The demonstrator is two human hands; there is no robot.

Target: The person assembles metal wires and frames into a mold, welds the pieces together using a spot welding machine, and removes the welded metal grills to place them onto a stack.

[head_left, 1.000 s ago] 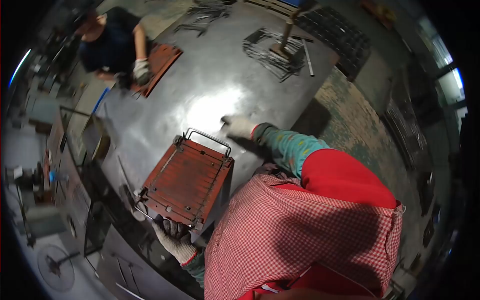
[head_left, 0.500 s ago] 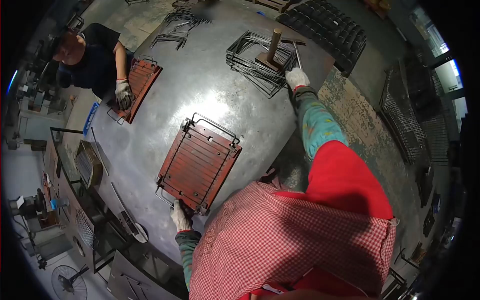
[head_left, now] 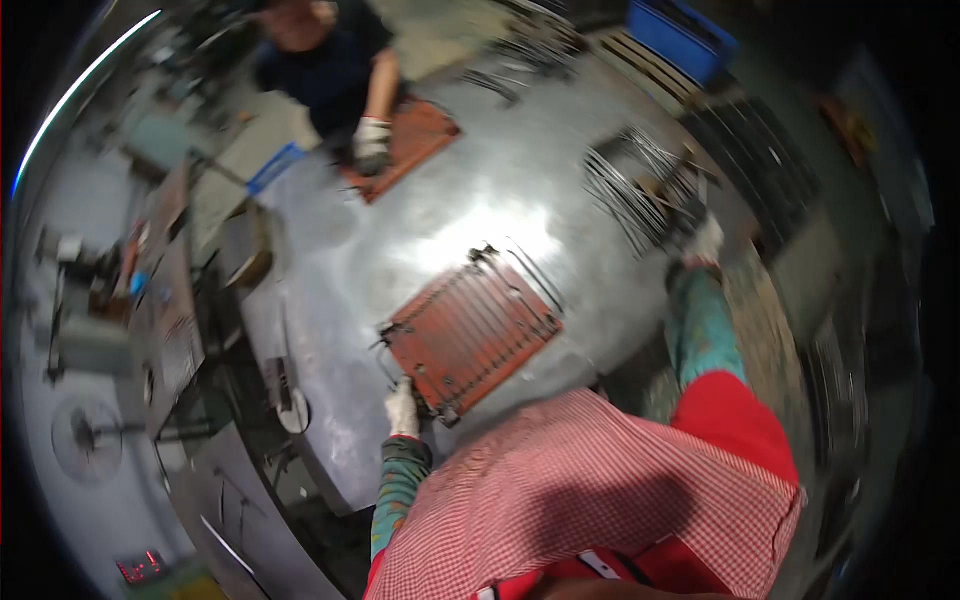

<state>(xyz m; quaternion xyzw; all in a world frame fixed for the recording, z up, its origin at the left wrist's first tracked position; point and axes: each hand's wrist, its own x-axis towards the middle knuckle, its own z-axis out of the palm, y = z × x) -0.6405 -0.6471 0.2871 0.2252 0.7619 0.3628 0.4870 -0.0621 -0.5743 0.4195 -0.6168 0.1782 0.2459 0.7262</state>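
Note:
A red ribbed plate (head_left: 475, 335) with metal rods along it lies on the grey metal table (head_left: 330, 440). My gloved left hand (head_left: 403, 408) is at the plate's near left corner, beside the bent wire handle; its fingers are too blurred to read. My gloved right hand (head_left: 704, 240) reaches far to the right, at the near edge of a pile of bent wire frames (head_left: 625, 200). What it holds, if anything, is smeared by motion. On the pile stands a wooden-looking post, blurred.
Across the table a person (head_left: 325, 75) has a gloved hand on another red plate (head_left: 420, 140). More bent rods (head_left: 520, 65) lie at the far edge. A blue crate (head_left: 680, 40) and dark stacked panels (head_left: 755, 150) stand beyond the right side.
The view has turned, shifting the table scene rightward. Since the oldest frame, my right hand has gone from near the plate to the wire pile. My left hand stays by the plate's corner.

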